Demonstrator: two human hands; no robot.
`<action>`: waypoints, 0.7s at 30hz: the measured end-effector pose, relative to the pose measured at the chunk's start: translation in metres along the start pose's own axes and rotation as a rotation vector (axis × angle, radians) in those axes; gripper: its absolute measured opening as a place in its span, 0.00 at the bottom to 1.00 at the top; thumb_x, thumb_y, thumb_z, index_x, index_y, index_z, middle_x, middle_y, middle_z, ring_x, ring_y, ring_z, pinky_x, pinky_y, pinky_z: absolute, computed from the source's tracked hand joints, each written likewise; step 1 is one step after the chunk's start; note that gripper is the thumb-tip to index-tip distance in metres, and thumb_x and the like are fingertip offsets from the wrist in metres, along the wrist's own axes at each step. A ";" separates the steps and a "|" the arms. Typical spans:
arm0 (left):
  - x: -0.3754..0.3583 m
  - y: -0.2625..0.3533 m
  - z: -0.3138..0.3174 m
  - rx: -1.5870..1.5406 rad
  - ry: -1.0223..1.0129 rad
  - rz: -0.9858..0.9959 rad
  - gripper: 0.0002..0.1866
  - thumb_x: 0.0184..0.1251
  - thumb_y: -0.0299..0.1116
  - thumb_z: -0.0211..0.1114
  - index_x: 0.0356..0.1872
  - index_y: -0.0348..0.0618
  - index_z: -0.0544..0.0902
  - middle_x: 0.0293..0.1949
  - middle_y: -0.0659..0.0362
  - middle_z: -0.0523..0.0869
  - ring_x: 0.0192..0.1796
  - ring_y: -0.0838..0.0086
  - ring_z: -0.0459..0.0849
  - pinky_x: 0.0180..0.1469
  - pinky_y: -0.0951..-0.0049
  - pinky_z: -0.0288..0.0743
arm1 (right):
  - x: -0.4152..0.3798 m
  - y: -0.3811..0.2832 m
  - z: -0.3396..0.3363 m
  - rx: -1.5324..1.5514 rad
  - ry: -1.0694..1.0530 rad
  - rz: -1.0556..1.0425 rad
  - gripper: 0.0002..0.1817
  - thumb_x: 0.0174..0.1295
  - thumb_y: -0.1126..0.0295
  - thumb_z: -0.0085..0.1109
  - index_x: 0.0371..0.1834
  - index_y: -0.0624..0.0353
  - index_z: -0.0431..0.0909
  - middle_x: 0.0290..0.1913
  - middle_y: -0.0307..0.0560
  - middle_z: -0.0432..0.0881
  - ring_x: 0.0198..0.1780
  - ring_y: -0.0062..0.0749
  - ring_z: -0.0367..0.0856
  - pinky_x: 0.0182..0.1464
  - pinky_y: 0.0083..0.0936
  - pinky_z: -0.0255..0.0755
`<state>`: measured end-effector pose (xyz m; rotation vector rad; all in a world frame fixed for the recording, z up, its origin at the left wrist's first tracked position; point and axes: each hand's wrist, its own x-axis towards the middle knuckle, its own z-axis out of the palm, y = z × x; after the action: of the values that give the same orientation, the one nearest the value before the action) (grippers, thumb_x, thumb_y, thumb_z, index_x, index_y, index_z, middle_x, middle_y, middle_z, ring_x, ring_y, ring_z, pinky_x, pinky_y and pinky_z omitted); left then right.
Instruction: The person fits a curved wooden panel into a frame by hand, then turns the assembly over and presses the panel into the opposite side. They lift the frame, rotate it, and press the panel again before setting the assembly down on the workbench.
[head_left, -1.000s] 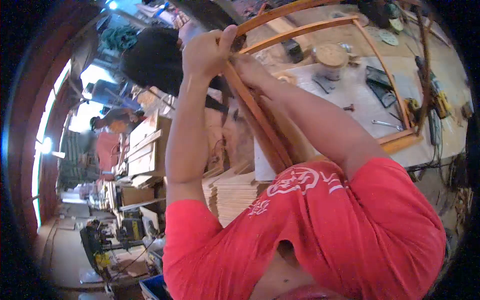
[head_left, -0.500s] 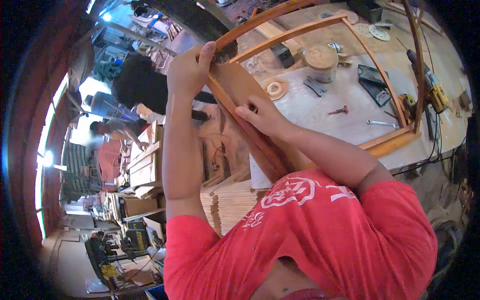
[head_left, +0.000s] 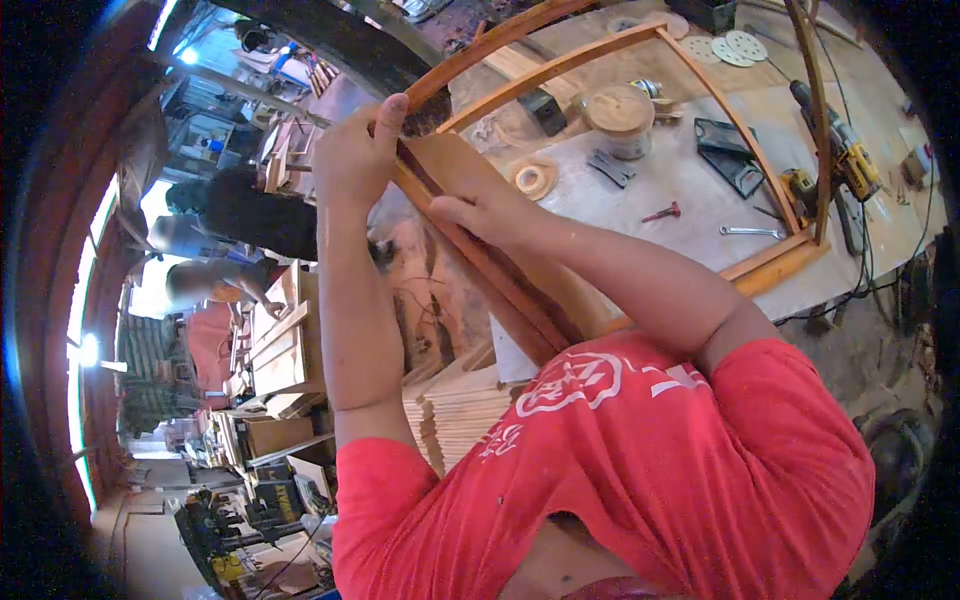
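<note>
At the upper centre, my left hand (head_left: pixel 360 155) is wrapped round the top end of a wooden frame (head_left: pixel 465 245), its thumb pointing up. Lower and to the right, my right hand (head_left: pixel 490 208) grips the same member, with the thumb along its near edge and the fingers partly hidden behind the thumb side. A wide flat brown panel (head_left: pixel 455 155) borders this member. Thin curved wooden rails (head_left: pixel 560 70) extend from it over the worktable (head_left: pixel 670 250). The frame's lower end is against the red shirt.
On the table are a round tub (head_left: pixel 618 112), tape roll (head_left: pixel 530 180), black tray (head_left: pixel 735 160), red-handled tool (head_left: pixel 660 212), wrench (head_left: pixel 750 231), drill (head_left: pixel 850 165) and sanding discs (head_left: pixel 745 47). Stacked boards (head_left: pixel 450 410) stand below. Another person (head_left: pixel 215 283) works at the left.
The view has shifted, moving the scene slightly left. My right hand has slid a little up the member toward my left hand, which keeps its hold.
</note>
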<state>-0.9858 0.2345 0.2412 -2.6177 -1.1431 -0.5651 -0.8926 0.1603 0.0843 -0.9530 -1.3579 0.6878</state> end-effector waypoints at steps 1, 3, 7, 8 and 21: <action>0.001 -0.001 0.000 -0.005 -0.003 -0.004 0.34 0.66 0.65 0.41 0.37 0.46 0.85 0.29 0.49 0.84 0.37 0.51 0.83 0.40 0.57 0.74 | -0.001 -0.002 -0.005 0.201 -0.142 0.131 0.22 0.68 0.53 0.46 0.40 0.62 0.81 0.33 0.48 0.83 0.39 0.35 0.80 0.43 0.30 0.71; 0.001 -0.003 0.002 -0.009 0.000 0.020 0.33 0.66 0.65 0.42 0.38 0.46 0.85 0.29 0.49 0.85 0.37 0.51 0.83 0.40 0.57 0.74 | 0.006 0.013 -0.010 0.167 -0.207 0.063 0.22 0.69 0.53 0.45 0.41 0.62 0.80 0.34 0.43 0.82 0.39 0.27 0.77 0.43 0.26 0.70; 0.003 -0.005 0.006 -0.071 0.002 0.020 0.34 0.65 0.66 0.43 0.38 0.47 0.85 0.28 0.50 0.85 0.36 0.53 0.84 0.40 0.59 0.74 | 0.011 0.025 -0.010 0.378 -0.320 0.072 0.22 0.70 0.52 0.45 0.41 0.60 0.81 0.35 0.32 0.79 0.38 0.14 0.73 0.42 0.19 0.68; 0.002 -0.002 0.006 -0.069 0.001 0.009 0.34 0.65 0.66 0.43 0.38 0.47 0.85 0.28 0.50 0.85 0.36 0.53 0.84 0.40 0.59 0.74 | 0.013 0.029 -0.008 0.382 -0.330 0.076 0.22 0.70 0.52 0.45 0.41 0.60 0.81 0.35 0.32 0.79 0.38 0.14 0.73 0.42 0.19 0.68; 0.005 -0.009 0.015 -0.121 0.037 -0.019 0.32 0.63 0.66 0.47 0.33 0.46 0.85 0.25 0.53 0.84 0.32 0.56 0.83 0.36 0.61 0.74 | 0.017 0.026 -0.014 0.271 -0.336 0.128 0.20 0.69 0.53 0.45 0.36 0.60 0.78 0.32 0.34 0.76 0.36 0.18 0.71 0.42 0.21 0.66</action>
<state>-0.9854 0.2485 0.2307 -2.6878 -1.1577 -0.7039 -0.8738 0.1847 0.0705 -0.7310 -1.4547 1.1384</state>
